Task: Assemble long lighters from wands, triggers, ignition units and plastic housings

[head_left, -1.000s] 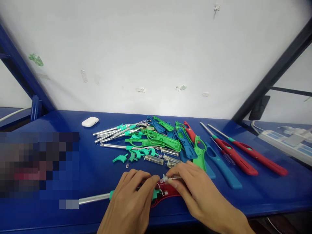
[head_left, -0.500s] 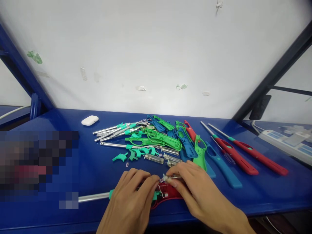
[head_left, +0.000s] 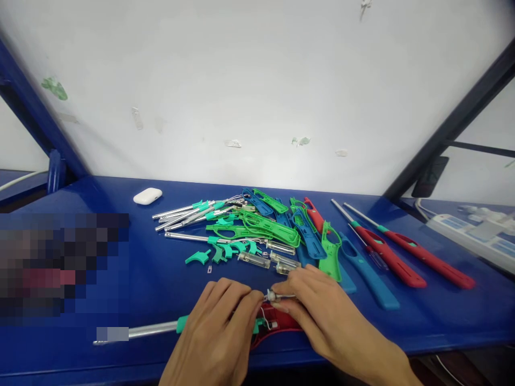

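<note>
My right hand (head_left: 322, 311) pinches a clear lighter fuel tank (head_left: 286, 295), its white valve end pointing left. The fingers of my left hand (head_left: 225, 321) are closed on a small pale clip (head_left: 265, 298) at that valve; the clip is mostly hidden. Beneath both hands lies an open red lighter handle half (head_left: 281, 320). A metal lighter tube (head_left: 148, 330) with a green collar runs out to the left, and a white wire (head_left: 265, 317) curls inside the red half. My left hand covers the middle of this assembly.
Behind the hands lie metal tubes (head_left: 185, 210), green triggers (head_left: 198, 258), clear fuel tanks (head_left: 254, 260), a loose clip (head_left: 210, 269) and green handle halves (head_left: 277, 230). Red lighters (head_left: 390, 254), a screwdriver (head_left: 377, 259) and a blue handle half (head_left: 370, 273) are at right; a white case (head_left: 147, 196) sits back left.
The fuel tank's valve and the small clip have come closer together between my fingertips. The view has shifted slightly, and more of the tube's left end shows.
</note>
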{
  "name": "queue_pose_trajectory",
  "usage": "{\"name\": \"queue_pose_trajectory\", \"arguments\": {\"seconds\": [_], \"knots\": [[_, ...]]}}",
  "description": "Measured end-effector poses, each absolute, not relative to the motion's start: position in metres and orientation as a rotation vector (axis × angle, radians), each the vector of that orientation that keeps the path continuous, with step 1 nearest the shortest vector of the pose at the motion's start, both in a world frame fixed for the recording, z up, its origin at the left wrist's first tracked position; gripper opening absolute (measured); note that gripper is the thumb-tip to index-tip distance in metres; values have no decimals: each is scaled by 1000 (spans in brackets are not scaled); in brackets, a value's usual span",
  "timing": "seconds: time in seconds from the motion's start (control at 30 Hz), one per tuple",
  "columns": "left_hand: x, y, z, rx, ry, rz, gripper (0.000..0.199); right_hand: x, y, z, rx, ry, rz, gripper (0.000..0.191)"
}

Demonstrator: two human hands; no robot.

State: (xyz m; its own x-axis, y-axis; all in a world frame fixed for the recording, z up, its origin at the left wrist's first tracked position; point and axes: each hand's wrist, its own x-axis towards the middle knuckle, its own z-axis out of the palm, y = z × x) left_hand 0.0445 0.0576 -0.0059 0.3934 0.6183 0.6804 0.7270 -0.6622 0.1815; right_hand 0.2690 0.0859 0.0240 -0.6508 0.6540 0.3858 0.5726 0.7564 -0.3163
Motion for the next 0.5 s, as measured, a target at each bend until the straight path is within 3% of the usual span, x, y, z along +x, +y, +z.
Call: {"name": "queue_pose_trajectory", "arguments": {"seconds": [0.27, 0.5], "knots": [[39, 55, -9, -2493, -1146, -1057, 41, 270, 87, 24, -891, -2548, 175, 21], [40, 58, -7, -2447, -1203, -1109, 25, 270, 84, 26, -982, -2418, 269, 17]]}}
